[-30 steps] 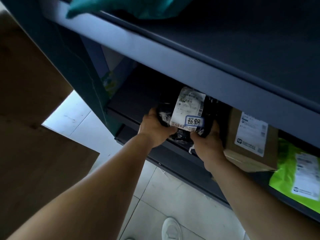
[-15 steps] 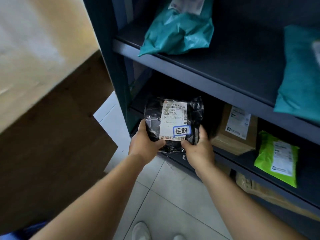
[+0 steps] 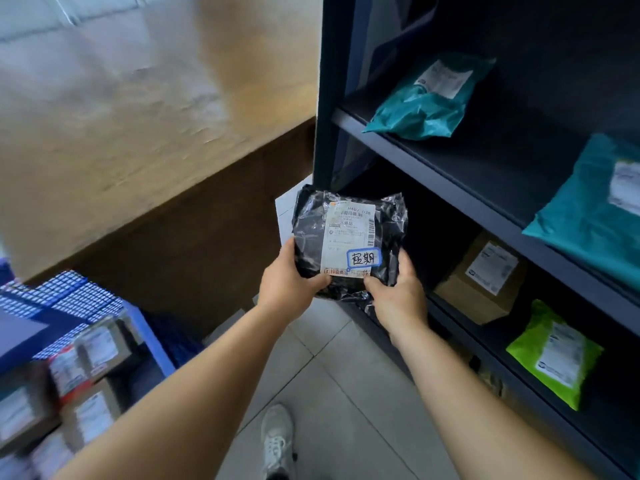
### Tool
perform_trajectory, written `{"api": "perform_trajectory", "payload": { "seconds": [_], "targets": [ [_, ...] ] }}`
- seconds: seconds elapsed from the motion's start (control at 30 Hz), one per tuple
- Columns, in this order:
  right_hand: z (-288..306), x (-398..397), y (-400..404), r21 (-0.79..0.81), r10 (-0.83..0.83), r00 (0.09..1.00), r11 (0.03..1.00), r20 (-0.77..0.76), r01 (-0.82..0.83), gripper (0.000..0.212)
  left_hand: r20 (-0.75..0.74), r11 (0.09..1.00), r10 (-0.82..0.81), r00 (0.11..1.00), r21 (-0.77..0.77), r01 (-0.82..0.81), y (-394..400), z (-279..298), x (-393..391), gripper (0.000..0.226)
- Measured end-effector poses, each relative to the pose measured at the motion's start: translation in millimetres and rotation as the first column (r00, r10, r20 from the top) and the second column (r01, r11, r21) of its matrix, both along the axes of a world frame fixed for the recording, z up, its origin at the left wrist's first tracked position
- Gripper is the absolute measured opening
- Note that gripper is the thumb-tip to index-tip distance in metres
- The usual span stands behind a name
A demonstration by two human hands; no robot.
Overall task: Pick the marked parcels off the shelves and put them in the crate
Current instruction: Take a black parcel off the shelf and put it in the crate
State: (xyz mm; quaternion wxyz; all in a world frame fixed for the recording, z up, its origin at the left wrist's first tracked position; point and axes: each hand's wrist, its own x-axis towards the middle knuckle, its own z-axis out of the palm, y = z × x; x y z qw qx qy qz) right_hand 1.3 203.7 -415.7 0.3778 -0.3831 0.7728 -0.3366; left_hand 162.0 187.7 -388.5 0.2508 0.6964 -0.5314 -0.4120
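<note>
Head view. Black crinkled plastic mailer bag (image 3: pixel 348 244), white shipping label with a blue-bordered handwritten sticker (image 3: pixel 363 259) at its lower corner, is now clear of the dark metal shelving unit (image 3: pixel 450 188). A second ago it sat on the lower shelf beside the brown cardboard box (image 3: pixel 479 277); half a second ago it was at the shelf lip. It is held in the air in front of the shelf post, label facing the camera.

Left hand (image 3: pixel 289 284) grips the bag's lower left edge, thumb on the front. Right hand (image 3: pixel 398 299) grips the lower right corner, fingers curled behind. Both clenched on the parcel.

View has swung left: blue perforated plastic crate (image 3: pixel 69 299) shows at lower left, labelled boxes already stacked inside, blurred. It is well apart from the parcel.

Judgement: pick done, carry under way; drop into crate is next. Teal mailers and a lime-green one remain shelved; whether they carry stickers cannot be told.
</note>
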Motion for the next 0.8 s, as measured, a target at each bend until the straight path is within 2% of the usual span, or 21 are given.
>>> {"api": "perform_trajectory", "payload": {
  "seconds": [0.43, 0.67, 0.8],
  "targets": [
    [71.7, 104.5, 50.9, -0.102, 0.313, 0.95, 0.945, 0.001, -0.311, 0.069, -0.01, 0.946, 0.311, 0.95, -0.095, -0.31, 99.9, 62.5, 99.5, 0.057],
    [91.6, 201.7, 82.5, -0.125, 0.499, 0.866, 0.858, -0.033, -0.499, 0.067, -0.037, 0.877, 0.469, 0.882, -0.094, -0.471, 157.7, 63.7, 194.3, 0.067],
    [87.4, 254.6, 115.3, -0.125, 0.544, 0.838, 0.83, -0.04, -0.544, 0.062, -0.036, 0.85, 0.52, 0.854, -0.084, -0.521, 199.9, 60.4, 244.0, 0.071]
  ]
}}
